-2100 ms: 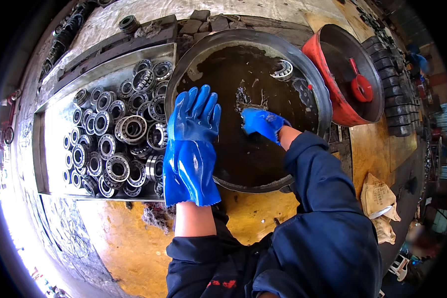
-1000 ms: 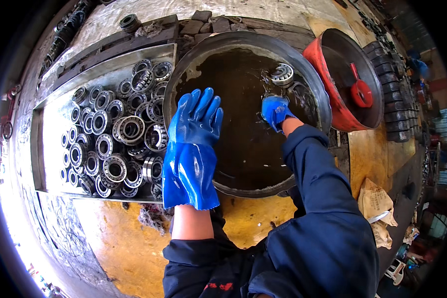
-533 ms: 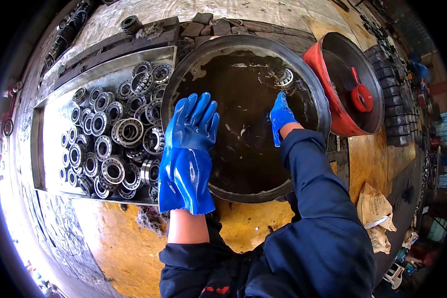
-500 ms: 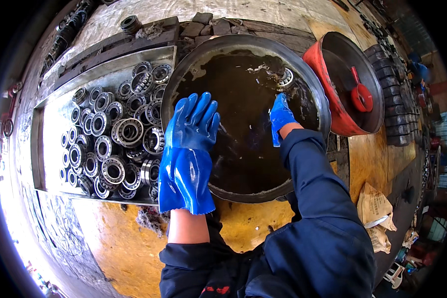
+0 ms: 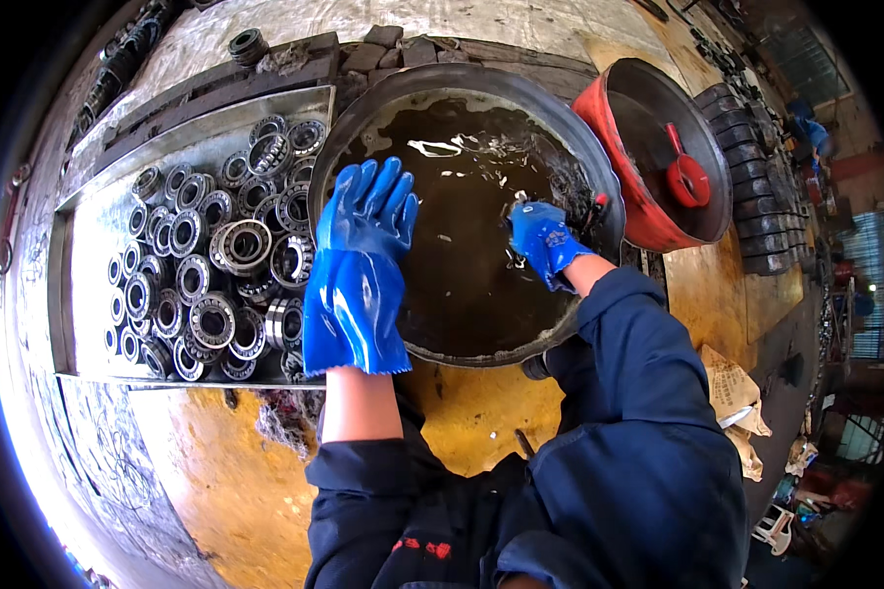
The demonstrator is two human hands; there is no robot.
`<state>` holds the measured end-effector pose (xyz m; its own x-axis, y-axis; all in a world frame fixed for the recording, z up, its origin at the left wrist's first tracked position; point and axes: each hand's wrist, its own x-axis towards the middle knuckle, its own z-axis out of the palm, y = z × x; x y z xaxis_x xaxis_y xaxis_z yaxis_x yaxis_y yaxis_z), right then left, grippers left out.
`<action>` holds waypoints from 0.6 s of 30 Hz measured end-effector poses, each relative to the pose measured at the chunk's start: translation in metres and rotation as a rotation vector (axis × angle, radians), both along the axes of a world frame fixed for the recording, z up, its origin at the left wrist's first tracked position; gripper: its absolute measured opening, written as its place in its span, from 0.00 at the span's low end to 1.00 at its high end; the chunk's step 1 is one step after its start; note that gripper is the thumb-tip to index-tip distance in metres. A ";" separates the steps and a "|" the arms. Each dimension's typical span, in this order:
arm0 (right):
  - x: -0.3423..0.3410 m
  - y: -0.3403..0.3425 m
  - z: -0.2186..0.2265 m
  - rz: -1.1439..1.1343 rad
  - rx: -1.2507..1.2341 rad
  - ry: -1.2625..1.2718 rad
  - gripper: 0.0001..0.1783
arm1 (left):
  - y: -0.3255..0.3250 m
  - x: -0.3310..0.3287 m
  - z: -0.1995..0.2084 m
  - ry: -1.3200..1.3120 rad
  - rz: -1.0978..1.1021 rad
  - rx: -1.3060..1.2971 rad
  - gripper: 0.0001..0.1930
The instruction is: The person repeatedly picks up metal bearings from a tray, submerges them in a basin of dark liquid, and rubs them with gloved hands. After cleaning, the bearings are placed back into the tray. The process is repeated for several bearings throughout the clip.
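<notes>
My left hand (image 5: pixel 368 211), in a long blue rubber glove, lies over the left rim of a round metal basin (image 5: pixel 462 77) of dark liquid. Its fingers are stretched out and hold nothing. Inside the basin, toward its right side, my right hand (image 5: pixel 540 236) in a blue glove has its fingers curled at the liquid's surface. A small shiny bit shows at the fingertips; what they grip is mostly hidden. Left of the basin, a metal tray (image 5: pixel 64 285) bears many roller bearings (image 5: pixel 212 320), some stacked. Beside the right rim sits a small red-tipped object (image 5: pixel 599 200).
Right of the basin stands a red round tub (image 5: pixel 609 162) with a red ladle (image 5: pixel 687 183) inside. Dark blocks (image 5: pixel 756 187) line up beyond it. A torn paper sack (image 5: pixel 731 393) lies at lower right, and a fibrous clump (image 5: pixel 283 422) below the tray.
My right hand has moved nearer and slightly left through the liquid, which ripples. The bearing seen beyond it in the liquid no longer shows there. My left hand remains spread by the rim.
</notes>
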<state>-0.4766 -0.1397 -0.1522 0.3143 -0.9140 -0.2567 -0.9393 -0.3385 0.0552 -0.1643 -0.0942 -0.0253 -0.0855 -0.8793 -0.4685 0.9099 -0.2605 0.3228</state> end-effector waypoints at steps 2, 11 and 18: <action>0.022 0.007 0.009 -0.026 -0.004 -0.055 0.21 | -0.002 0.003 0.000 -0.034 0.015 0.001 0.28; 0.102 0.028 -0.019 -0.055 0.017 -0.067 0.29 | 0.004 0.021 0.008 -0.038 0.065 -0.025 0.30; 0.104 0.034 -0.050 0.052 -0.023 -0.055 0.19 | 0.004 0.027 0.009 -0.028 0.073 0.014 0.29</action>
